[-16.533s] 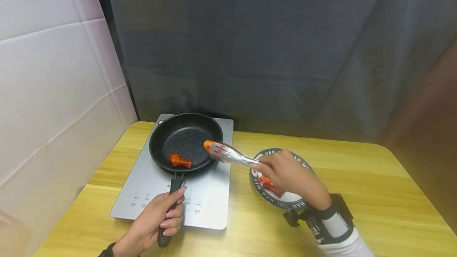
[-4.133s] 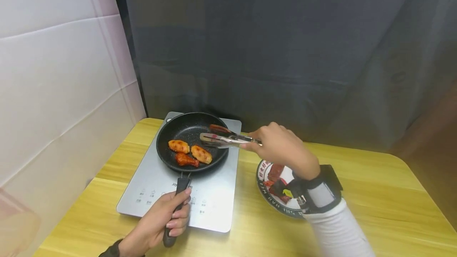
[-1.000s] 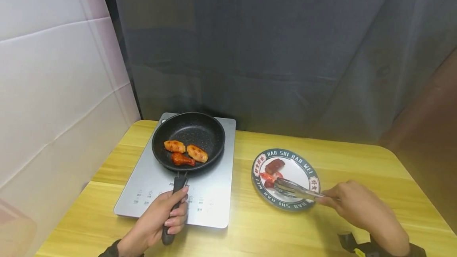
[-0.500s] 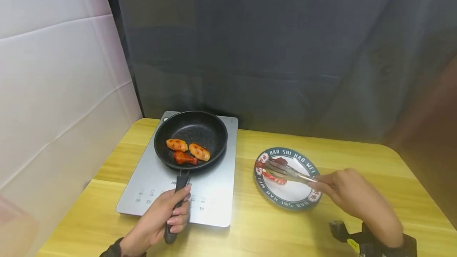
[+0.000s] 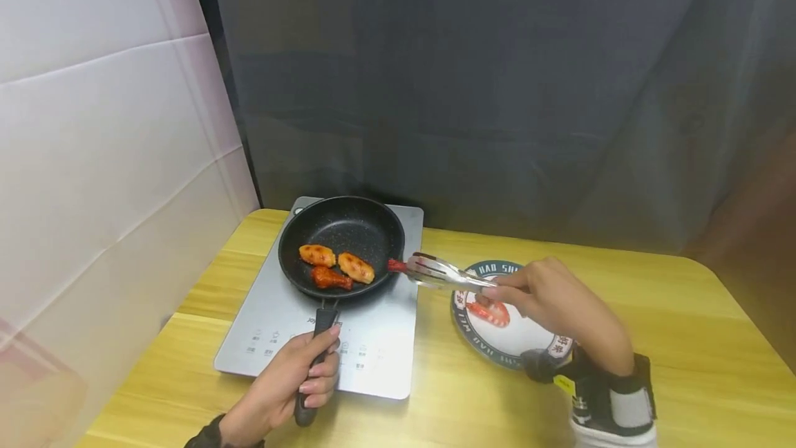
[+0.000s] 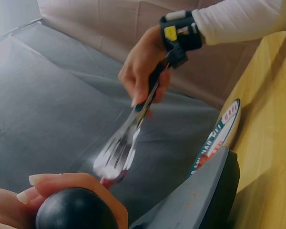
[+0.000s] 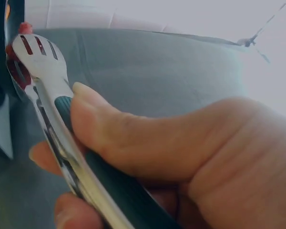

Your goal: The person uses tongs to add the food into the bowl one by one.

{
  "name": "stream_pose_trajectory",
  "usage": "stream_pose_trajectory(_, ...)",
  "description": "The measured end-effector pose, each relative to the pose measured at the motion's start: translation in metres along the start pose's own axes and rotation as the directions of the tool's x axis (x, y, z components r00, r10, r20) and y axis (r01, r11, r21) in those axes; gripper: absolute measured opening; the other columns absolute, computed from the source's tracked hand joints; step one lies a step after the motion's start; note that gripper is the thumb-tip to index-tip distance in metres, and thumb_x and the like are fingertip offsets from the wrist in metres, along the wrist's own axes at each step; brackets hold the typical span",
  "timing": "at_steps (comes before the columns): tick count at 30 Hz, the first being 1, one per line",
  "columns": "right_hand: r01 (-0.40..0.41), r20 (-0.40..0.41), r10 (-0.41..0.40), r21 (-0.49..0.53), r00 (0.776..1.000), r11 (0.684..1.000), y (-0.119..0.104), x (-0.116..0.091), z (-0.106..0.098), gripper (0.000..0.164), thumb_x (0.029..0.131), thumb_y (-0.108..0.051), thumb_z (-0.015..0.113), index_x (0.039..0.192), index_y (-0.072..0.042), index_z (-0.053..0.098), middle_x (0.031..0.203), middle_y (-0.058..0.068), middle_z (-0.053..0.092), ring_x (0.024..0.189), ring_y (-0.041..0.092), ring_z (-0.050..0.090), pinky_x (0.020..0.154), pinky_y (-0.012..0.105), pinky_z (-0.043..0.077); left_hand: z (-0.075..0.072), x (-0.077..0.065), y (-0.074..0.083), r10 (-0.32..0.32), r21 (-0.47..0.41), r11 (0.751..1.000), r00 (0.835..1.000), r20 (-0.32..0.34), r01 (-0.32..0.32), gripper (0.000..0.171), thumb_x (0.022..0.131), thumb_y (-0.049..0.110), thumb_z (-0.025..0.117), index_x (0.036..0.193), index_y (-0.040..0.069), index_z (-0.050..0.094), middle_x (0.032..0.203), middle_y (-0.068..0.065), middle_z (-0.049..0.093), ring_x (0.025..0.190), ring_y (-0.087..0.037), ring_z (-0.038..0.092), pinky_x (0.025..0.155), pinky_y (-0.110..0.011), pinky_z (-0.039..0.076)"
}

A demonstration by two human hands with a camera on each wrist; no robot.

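Observation:
My left hand (image 5: 292,375) grips the handle of a black frying pan (image 5: 348,220). In the pan lie a red-brown drumstick (image 5: 332,278) and two golden chicken wings (image 5: 356,267). My right hand (image 5: 553,299) holds metal tongs (image 5: 444,273), thumb along the dark green grip in the right wrist view. Pinched between the tongs' slotted heads is a dark red piece of food (image 5: 396,266), mostly hidden by them, its tip at the pan's right rim. A shrimp (image 5: 491,312) lies on the patterned plate (image 5: 475,343), with a brown-red meat piece partly hidden behind it.
The pan sits on a silver induction cooktop (image 5: 379,379) at the left of the wooden table (image 5: 684,323). A dark grey curtain (image 5: 472,88) hangs behind, and a white wall covering (image 5: 106,157) stands at the left.
Earlier the pan held one drumstick; later two wings lay beside it. Since a second ago, the tongs have lifted a dark red piece from the plate and moved left to the pan.

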State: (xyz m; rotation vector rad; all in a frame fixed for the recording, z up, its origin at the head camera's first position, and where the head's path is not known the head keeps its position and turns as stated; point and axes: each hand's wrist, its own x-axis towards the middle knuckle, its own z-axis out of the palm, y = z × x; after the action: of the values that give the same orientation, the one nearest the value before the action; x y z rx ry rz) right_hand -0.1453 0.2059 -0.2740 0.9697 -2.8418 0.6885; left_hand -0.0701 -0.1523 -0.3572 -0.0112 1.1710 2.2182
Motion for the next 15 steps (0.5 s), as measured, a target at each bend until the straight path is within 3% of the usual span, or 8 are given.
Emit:
stream_pose_trajectory(5,-0.095,0.111,0.085,0.091,0.99,0.991,-0.006,0.034,0.002,0.014,0.09,-0.026,0.069,0.082,-0.017,0.076,0.054,-0.018,0.056,0.049,0.005,0.052,0.046,0.024,0.038,0.001,0.002,0.0,0.004,0.004,1.0,1.0,0.003,-0.004,0.027,0.104,0.03,0.043,0.088,0.009,0.036,0.06,0.007,0.033,0.043,-0.001,0.033,0.037,-0.015,0.032)
stream_pose_trajectory(9,-0.167,0.15,0.148,0.119,0.977,0.979,-0.014,0.06,0.004,0.013,0.089,-0.024,0.07,0.085,-0.014,0.076,0.049,-0.01,0.05,0.043,0.01,0.054,0.042,0.025,0.039,0.001,0.001,0.001,0.009,0.008,1.0,1.0,0.003,-0.009,0.028,0.104,0.03,0.043,0.087,0.009,0.037,0.06,0.007,0.033,0.042,-0.001,0.033,0.037,-0.015,0.032)
stream_pose_trajectory(12,-0.117,0.124,0.109,0.063,0.986,0.991,-0.021,0.08,0.008,0.021,0.09,-0.026,0.069,0.072,-0.016,0.073,0.047,-0.008,0.041,0.041,0.008,0.045,0.042,0.024,0.034,0.0,0.001,0.001,0.008,0.009,1.0,1.0,0.003,-0.008,0.028,0.103,0.03,0.044,0.086,0.009,0.037,0.06,0.007,0.033,0.042,-0.001,0.034,0.037,-0.015,0.032)
stream_pose_trajectory(15,-0.039,0.084,0.039,-0.006,0.996,0.999,-0.028,0.099,0.016,0.032,0.091,-0.029,0.067,0.061,-0.018,0.067,0.045,-0.01,0.04,0.044,0.009,0.039,0.043,0.025,0.03,0.0,0.0,0.001,0.004,0.007,1.0,1.0,0.004,-0.004,0.028,0.103,0.03,0.044,0.086,0.009,0.037,0.06,0.007,0.033,0.042,-0.001,0.034,0.037,-0.015,0.032)
